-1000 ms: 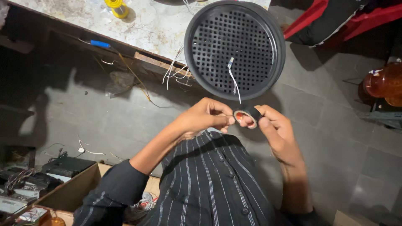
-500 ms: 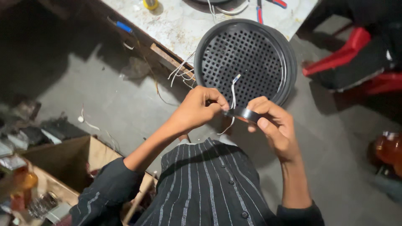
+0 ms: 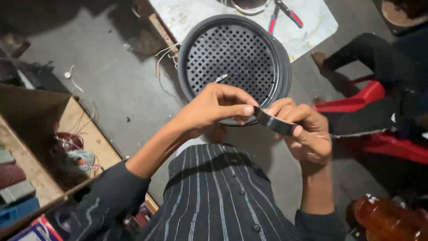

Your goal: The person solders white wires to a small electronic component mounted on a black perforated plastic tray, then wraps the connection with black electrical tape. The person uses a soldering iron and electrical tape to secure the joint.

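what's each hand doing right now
Left hand: closed, fingers pinching the end of the tape with a thin wire.
Right hand: closed, holding the black tape roll.

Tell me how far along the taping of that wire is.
Already done: the black tape roll is in the right hand. In hand: the left hand pinches at the roll's edge, a thin white wire poking out above its fingers. Left: no tape shows on that wire end yet.
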